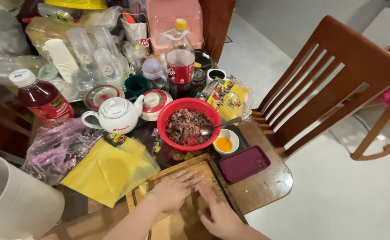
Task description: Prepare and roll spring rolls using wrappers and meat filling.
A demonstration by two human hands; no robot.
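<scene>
A dark, glossy wooden tabletop (266, 189) with a rounded corner stands on a pale, smooth floor (337, 200) that reflects soft indoor light. A brown wooden chair (337, 71) with a slatted back sits just beside the tabletop's far edge. A second chair (384, 133) shows partly at the right.

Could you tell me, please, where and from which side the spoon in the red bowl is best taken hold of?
Probably by the free end of the spoon's handle, from the chair side. Its head lies inside the red bowl in the dark filling; the handle rests over the rim and points out right, in the open.
</scene>
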